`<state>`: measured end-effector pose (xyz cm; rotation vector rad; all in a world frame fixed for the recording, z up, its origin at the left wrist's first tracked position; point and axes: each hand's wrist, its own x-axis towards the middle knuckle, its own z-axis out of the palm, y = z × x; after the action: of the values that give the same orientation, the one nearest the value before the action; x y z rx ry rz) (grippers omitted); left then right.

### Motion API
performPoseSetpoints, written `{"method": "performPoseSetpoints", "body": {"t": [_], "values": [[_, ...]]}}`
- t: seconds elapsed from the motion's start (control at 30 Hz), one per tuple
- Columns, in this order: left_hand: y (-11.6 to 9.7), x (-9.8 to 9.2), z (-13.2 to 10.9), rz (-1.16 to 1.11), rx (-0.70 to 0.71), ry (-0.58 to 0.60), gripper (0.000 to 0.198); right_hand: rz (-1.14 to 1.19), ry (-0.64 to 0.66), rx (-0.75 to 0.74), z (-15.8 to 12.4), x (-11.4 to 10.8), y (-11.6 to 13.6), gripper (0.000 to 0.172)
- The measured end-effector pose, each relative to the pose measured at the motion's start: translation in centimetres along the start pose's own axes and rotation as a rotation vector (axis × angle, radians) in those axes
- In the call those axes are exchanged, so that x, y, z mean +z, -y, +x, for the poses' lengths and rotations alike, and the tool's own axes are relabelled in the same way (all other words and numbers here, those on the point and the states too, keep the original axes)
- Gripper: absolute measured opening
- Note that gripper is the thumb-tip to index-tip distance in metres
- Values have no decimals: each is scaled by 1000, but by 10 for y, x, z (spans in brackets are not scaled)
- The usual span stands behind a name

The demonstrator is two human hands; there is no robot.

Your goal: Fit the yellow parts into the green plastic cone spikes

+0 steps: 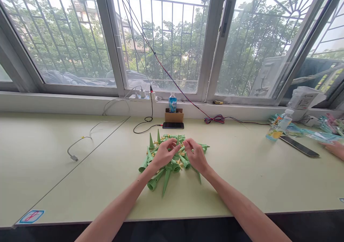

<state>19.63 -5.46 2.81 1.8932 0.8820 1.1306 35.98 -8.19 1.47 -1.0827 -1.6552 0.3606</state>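
Note:
A pile of green plastic spikes [167, 179] with hollow round ends lies on the pale table, mixed with small yellow pieces [181, 163]. Above the middle of the pile, my left hand [165, 152] has its fingers closed on a green spike [177, 141] whose tip points up. Just to the right, my right hand [195, 155] is held with thumb and fingertips pressed together; what it pinches, if anything, is too small to make out. Both hands are close together but apart, with the pile under and around them.
Behind the pile, a phone [173, 125] lies before a cardboard box [174, 116] and a blue bottle [172, 102]. Cables [215, 119] run along the back. On the right are a drink bottle [279, 126], another phone [299, 146] and another person's hand [334, 148].

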Motion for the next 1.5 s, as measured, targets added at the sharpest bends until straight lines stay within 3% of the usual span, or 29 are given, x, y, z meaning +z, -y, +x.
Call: {"method": "performPoseSetpoints", "body": {"t": [0.23,0.67,1.03,1.17,1.5], "values": [[-7,4,-5,41,96,136,26,32,15,-43,0,0,0,28],[-11,3,-5,104,117,161,21,28,-63,-107,-2,1,2,23],[0,3,-4,195,147,166,16,36,-128,-119,-2,-1,5,21],[2,-4,1,253,162,20,18,22,-149,-72,-1,-1,5,23],[1,-38,12,514,345,-720,15,8,-121,-77,0,1,3,32]]}}
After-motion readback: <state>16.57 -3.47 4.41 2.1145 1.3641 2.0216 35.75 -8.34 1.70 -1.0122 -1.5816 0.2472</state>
